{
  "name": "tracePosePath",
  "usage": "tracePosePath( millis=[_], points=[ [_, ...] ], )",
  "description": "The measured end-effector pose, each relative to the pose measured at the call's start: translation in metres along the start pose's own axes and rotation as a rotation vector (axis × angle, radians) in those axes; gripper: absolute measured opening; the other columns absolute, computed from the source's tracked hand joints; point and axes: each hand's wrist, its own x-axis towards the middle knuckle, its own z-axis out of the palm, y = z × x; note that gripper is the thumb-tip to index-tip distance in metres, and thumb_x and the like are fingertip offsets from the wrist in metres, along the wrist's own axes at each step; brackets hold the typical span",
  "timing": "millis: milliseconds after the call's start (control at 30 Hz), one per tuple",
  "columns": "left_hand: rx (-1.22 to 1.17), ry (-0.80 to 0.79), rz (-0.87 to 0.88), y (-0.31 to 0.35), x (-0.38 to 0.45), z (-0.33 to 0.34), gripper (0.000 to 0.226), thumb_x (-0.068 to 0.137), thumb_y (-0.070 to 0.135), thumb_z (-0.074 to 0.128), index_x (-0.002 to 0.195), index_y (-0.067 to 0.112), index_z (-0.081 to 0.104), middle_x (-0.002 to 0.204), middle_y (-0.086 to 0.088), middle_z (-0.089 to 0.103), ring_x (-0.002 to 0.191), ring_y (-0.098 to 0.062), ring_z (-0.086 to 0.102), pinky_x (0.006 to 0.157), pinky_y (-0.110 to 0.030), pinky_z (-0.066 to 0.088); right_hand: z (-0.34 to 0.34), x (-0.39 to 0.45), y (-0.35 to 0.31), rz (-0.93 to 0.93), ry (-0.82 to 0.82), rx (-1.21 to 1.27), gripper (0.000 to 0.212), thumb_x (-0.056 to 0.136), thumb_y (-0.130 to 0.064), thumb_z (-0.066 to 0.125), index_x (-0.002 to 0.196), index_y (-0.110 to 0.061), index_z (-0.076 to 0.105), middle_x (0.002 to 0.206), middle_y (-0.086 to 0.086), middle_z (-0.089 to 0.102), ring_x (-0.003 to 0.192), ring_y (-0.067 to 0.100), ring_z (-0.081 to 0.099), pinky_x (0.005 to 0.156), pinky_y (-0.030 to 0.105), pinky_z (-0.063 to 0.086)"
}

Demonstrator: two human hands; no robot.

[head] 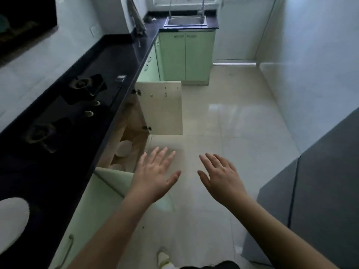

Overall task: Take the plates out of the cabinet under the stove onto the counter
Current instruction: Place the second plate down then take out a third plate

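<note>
The cabinet under the stove stands with both doors swung open; the far door (162, 107) shows its pale inside face, the near green door (114, 179) sits below my left hand. Inside the cabinet, white plates (124, 148) lie on the wooden shelf, partly hidden by the counter edge. One white plate (12, 222) rests on the black counter (120, 61) at the lower left. My left hand (155, 175) and my right hand (219, 175) hover over the floor in front of the cabinet, fingers spread, holding nothing.
A two-burner gas stove (64, 111) is set into the counter. Green cabinets and a steel sink (185, 21) fill the far end. A grey fridge-like unit (314, 191) stands on the right. Pale tiled floor (233, 123) runs between.
</note>
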Motion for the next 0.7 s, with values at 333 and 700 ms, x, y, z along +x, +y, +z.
tracePosePath(
  millis=[333,700],
  points=[
    [0.046,-0.038,0.158,0.048,0.072,0.009,0.074,0.089,0.070,0.000,0.155,0.037,0.010,0.165,0.007,0.012,0.151,-0.015,0.001,0.120,-0.043,-0.001,-0.011,0.002,0.075,0.199,0.047,0.011,0.057,0.100,-0.050,0.024,0.151,-0.027,0.021,0.158,-0.001,0.028,0.145,0.021,0.020,0.116,0.035,0.014],
    [0.027,0.000,0.195,0.014,0.183,0.004,0.081,0.084,0.071,-0.004,0.154,0.036,0.017,0.164,0.005,0.019,0.150,-0.016,0.007,0.119,-0.041,0.002,-0.017,0.102,0.090,0.245,0.055,-0.021,0.057,0.100,-0.050,0.023,0.152,-0.028,0.017,0.159,-0.002,0.024,0.146,0.019,0.016,0.117,0.034,0.009]
  ],
)
